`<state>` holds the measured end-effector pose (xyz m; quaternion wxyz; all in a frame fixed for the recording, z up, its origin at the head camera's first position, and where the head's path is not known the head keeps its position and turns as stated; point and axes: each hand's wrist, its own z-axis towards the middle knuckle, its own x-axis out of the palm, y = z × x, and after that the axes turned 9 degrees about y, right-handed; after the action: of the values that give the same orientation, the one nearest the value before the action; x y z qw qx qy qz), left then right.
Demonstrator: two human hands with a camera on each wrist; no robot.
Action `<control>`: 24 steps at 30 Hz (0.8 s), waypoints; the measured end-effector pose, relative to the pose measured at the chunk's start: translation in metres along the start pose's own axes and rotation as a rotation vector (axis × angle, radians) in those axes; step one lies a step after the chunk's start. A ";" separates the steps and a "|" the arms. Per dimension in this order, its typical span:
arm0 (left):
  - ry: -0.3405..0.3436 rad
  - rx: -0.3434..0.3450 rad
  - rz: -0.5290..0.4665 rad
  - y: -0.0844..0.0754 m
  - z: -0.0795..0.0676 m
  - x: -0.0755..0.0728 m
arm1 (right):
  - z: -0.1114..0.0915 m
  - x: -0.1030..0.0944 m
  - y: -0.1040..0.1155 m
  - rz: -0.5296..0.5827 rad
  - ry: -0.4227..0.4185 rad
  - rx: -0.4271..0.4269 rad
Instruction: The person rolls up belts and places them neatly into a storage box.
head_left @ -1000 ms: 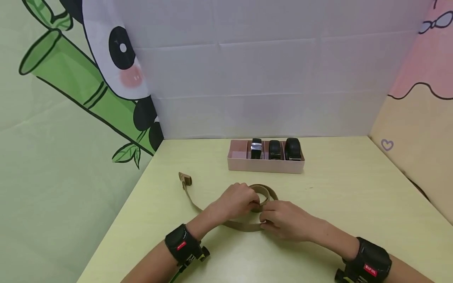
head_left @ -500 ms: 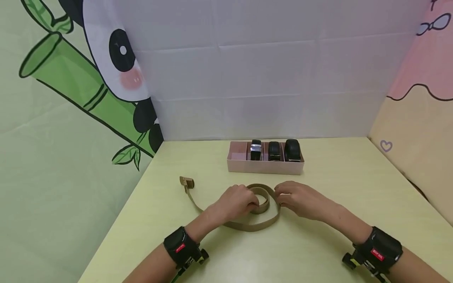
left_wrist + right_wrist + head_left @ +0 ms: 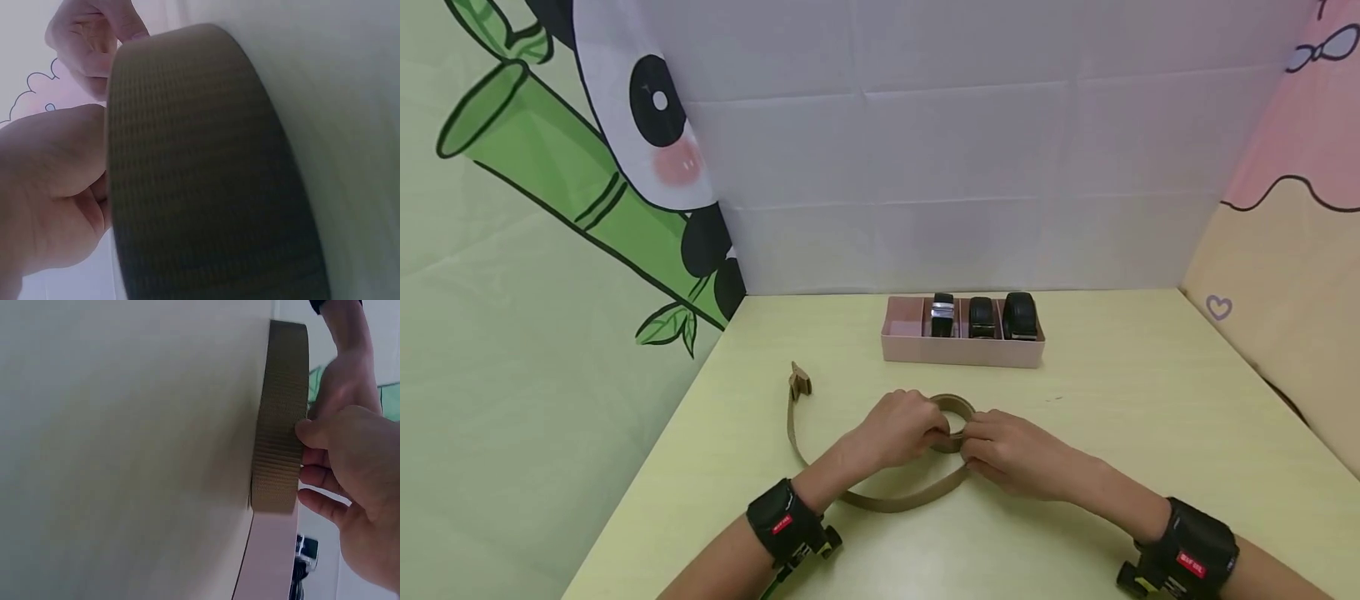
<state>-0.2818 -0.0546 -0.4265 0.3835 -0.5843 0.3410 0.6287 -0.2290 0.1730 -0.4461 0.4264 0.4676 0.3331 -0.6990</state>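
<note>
A tan woven belt (image 3: 895, 504) stands on edge on the table, partly rolled into a coil (image 3: 953, 403). Its loose length curves round below the left forearm to the buckle end (image 3: 801, 382) at the far left. My left hand (image 3: 898, 427) grips the coil's left side, fingertips inside the ring. From the right, my right hand (image 3: 1015, 454) pinches the strap against the coil. In the right wrist view the thumb lies on the strap (image 3: 281, 419) and the other fingers are partly behind it. The strap's broad face (image 3: 200, 156) fills much of the left wrist view.
Behind the hands stands a pink divided tray (image 3: 962, 352) with rolled black belts (image 3: 982, 318) in its compartments. A pale wall sheet (image 3: 955, 167) rises at the table's back edge, with printed sheets on both sides. Each wrist wears a black camera band (image 3: 786, 521).
The right hand moved out along the strap to the right, then back against the coil. The wide outer loop has drawn in, and the buckle end has turned. My left hand stayed in place.
</note>
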 end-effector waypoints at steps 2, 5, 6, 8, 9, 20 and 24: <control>0.000 0.006 -0.001 0.000 0.000 0.000 | 0.005 0.003 0.005 -0.010 -0.010 0.000; -0.005 0.016 -0.001 0.000 0.000 0.000 | 0.008 0.006 0.007 -0.014 -0.022 0.019; -0.007 0.019 -0.003 0.000 0.000 0.000 | 0.008 0.006 0.007 -0.001 -0.026 0.028; -0.013 0.026 -0.012 0.000 0.000 0.001 | 0.008 0.006 0.006 0.040 -0.034 0.044; -0.016 0.029 -0.015 0.000 0.000 0.001 | 0.008 0.006 0.005 0.064 -0.037 0.050; -0.023 0.042 -0.032 0.000 0.000 0.002 | 0.004 0.000 -0.007 0.293 -0.062 0.089; -0.021 0.043 -0.034 0.001 0.000 0.002 | 0.006 -0.001 -0.011 0.342 -0.085 0.147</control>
<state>-0.2832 -0.0546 -0.4289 0.4099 -0.5750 0.3404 0.6208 -0.2412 0.1728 -0.4427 0.5174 0.5173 0.1783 -0.6580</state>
